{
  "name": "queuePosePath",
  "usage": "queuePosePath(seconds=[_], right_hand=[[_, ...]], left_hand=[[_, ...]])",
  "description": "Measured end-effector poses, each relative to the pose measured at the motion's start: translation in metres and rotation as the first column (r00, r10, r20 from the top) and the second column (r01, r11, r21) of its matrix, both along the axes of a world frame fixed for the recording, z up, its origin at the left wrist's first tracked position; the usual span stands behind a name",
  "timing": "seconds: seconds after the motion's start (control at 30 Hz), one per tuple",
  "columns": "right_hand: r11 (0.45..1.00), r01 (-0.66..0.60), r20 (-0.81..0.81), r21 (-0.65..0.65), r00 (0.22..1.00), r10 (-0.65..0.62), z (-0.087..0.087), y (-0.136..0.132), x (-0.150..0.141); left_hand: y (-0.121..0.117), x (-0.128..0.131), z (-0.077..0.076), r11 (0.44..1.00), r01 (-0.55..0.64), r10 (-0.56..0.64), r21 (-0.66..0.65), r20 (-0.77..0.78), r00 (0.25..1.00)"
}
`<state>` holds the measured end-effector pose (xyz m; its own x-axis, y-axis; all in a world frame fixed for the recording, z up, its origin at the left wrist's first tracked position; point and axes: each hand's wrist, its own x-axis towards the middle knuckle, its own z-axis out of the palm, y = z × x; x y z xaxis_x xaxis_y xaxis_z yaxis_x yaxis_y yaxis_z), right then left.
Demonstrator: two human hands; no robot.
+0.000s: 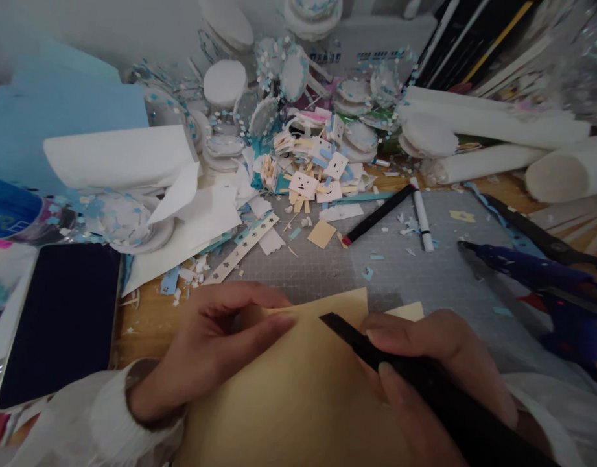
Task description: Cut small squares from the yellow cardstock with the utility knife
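A large sheet of pale yellow paper (288,389) fills the lower middle of the view, its upper edge raised toward me. My left hand (225,337) pinches that upper edge between thumb and fingers. In my right hand (434,350) is a black utility knife (361,347), gripped along its body. Its slanted dark tip lies over the paper, right of my left thumb; whether it touches is hard to tell. Part of the right fingers is hidden behind the knife. Just beyond the sheet, a small yellow square (322,234) rests on the grey cutting mat (327,272).
Small paper faces (303,185) and scraps pile up at the back. A black pen (378,214) and a white pen (422,217) lie on the mat. To the right is a blue glue gun (536,272), near black scissors (541,227). A dark-screened tablet (62,318) lies left.
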<state>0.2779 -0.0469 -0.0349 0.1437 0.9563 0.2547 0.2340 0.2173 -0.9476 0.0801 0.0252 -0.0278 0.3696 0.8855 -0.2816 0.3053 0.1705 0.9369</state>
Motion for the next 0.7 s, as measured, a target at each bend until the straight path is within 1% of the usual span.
queuePosePath(seconds=[0.03, 0.07, 0.1, 0.17, 0.2, 0.23, 0.27, 0.3, 0.33, 0.37, 0.4, 0.43, 0.47, 0.5, 0.53, 0.57, 0.6, 0.63, 0.67, 0.7], right_hand=[[0.998, 0.034, -0.051, -0.044, 0.998, -0.036, -0.001, -0.001, 0.000], [0.996, 0.040, -0.094, -0.086, 0.994, -0.048, -0.003, 0.000, 0.001], [0.992, 0.010, -0.145, -0.129, 0.989, -0.029, -0.007, 0.001, 0.003], [0.971, -0.111, -0.275, -0.213, 0.960, 0.050, -0.016, 0.007, 0.010], [0.954, -0.187, -0.335, -0.236, 0.937, 0.101, -0.021, 0.012, 0.014], [0.944, -0.224, -0.385, -0.244, 0.916, 0.117, -0.026, 0.019, 0.017], [0.938, -0.252, -0.440, -0.240, 0.889, 0.127, -0.031, 0.025, 0.020], [0.932, -0.274, -0.494, -0.236, 0.860, 0.128, -0.034, 0.032, 0.021], [0.930, -0.281, -0.542, -0.238, 0.833, 0.113, -0.036, 0.039, 0.022], [0.929, -0.287, -0.582, -0.236, 0.807, 0.101, -0.038, 0.045, 0.021], [0.929, -0.288, -0.608, -0.233, 0.789, 0.092, -0.039, 0.051, 0.020], [0.931, -0.285, -0.625, -0.228, 0.776, 0.084, -0.039, 0.055, 0.018], [0.934, -0.282, -0.635, -0.220, 0.768, 0.083, -0.039, 0.058, 0.016], [0.937, -0.277, -0.639, -0.213, 0.765, 0.081, -0.039, 0.061, 0.015], [0.940, -0.272, -0.644, -0.207, 0.761, 0.078, -0.038, 0.062, 0.014], [0.941, -0.269, -0.646, -0.205, 0.759, 0.076, -0.038, 0.063, 0.013], [0.942, -0.266, -0.647, -0.203, 0.759, 0.074, -0.037, 0.063, 0.013], [0.943, -0.264, -0.646, -0.202, 0.759, 0.075, -0.037, 0.062, 0.013], [0.943, -0.264, -0.644, -0.201, 0.761, 0.076, -0.037, 0.062, 0.013], [0.943, -0.265, -0.641, -0.200, 0.764, 0.079, -0.037, 0.062, 0.013]], left_hand=[[0.001, 0.001, -0.001, 0.998, 0.006, -0.003, 0.058, -0.044, 0.999], [0.003, 0.001, -0.002, 0.991, 0.010, 0.003, 0.137, -0.096, 0.995], [0.006, 0.002, -0.004, 0.972, 0.017, 0.017, 0.232, -0.144, 0.989], [0.010, 0.002, -0.006, 0.908, 0.040, 0.047, 0.416, -0.196, 0.980], [0.011, 0.002, -0.006, 0.874, 0.038, 0.061, 0.485, -0.186, 0.981], [0.011, 0.002, -0.005, 0.847, 0.022, 0.070, 0.531, -0.153, 0.986], [0.010, 0.001, -0.003, 0.834, -0.004, 0.074, 0.552, -0.104, 0.992], [0.007, 0.001, 0.001, 0.839, -0.028, 0.064, 0.544, -0.046, 0.997], [0.002, 0.001, 0.005, 0.859, -0.052, 0.045, 0.510, 0.026, 0.999], [-0.004, 0.002, 0.010, 0.891, -0.055, 0.007, 0.451, 0.108, 0.994], [-0.011, 0.003, 0.016, 0.928, -0.041, -0.046, 0.371, 0.222, 0.974], [-0.019, 0.006, 0.022, 0.958, -0.017, -0.094, 0.287, 0.369, 0.925], [-0.026, 0.009, 0.028, 0.983, 0.027, -0.119, 0.183, 0.514, 0.849], [-0.033, 0.013, 0.035, 0.993, 0.087, -0.118, 0.080, 0.659, 0.743], [-0.038, 0.016, 0.041, 0.988, 0.150, -0.072, -0.029, 0.781, 0.621], [-0.043, 0.019, 0.048, 0.969, 0.210, 0.002, -0.133, 0.849, 0.529], [-0.046, 0.021, 0.054, 0.948, 0.262, 0.052, -0.183, 0.897, 0.438], [-0.049, 0.021, 0.059, 0.925, 0.307, 0.101, -0.226, 0.921, 0.375], [-0.051, 0.022, 0.064, 0.908, 0.340, 0.127, -0.243, 0.936, 0.329], [-0.052, 0.021, 0.068, 0.898, 0.361, 0.143, -0.251, 0.943, 0.300]])
